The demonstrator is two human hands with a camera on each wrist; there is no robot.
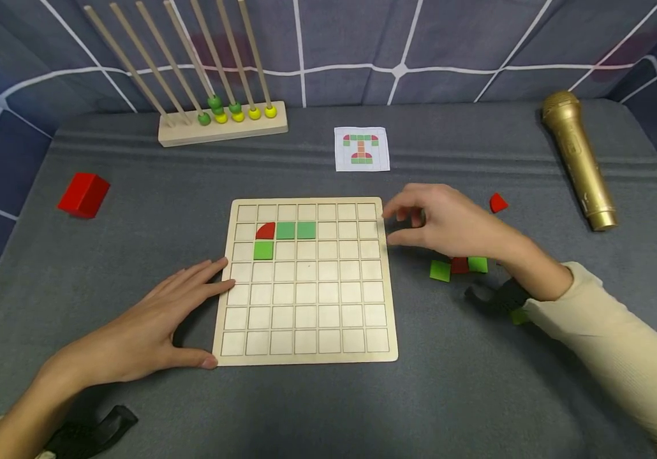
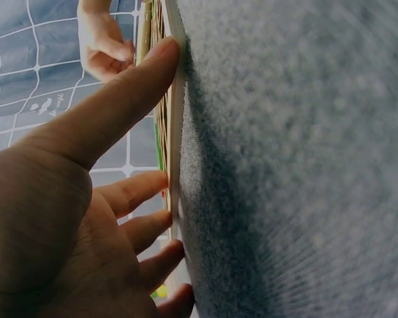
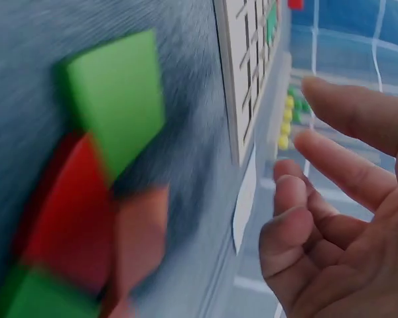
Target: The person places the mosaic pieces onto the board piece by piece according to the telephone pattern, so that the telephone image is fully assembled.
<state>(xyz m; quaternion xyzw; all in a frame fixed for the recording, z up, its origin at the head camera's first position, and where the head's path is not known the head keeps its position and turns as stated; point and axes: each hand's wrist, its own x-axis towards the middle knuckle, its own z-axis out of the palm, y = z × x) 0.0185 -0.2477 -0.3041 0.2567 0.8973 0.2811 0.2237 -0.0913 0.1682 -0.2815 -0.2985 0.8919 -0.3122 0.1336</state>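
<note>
A wooden grid board [image 1: 305,306] lies on the grey table. In its upper left cells are a red quarter-round tile [image 1: 266,231], two green square tiles [image 1: 296,231] in a row beside it, and a lighter green tile [image 1: 263,250] below the red one. My left hand [image 1: 139,335] rests spread along the board's left edge, thumb at the lower corner. Off the right edge hovers my right hand [image 1: 443,220], thumb and index finger apart, nothing between them, other fingers curled. Below it lie loose green [image 1: 440,270], red [image 1: 459,265] and orange tiles [image 3: 142,232].
Behind the board lies a pattern card [image 1: 361,149]. A bead abacus [image 1: 222,129] with upright rods stands at the back left, a red block [image 1: 83,195] at the left. A gold microphone [image 1: 578,159] lies far right. Another red tile [image 1: 497,203] sits beyond the right wrist.
</note>
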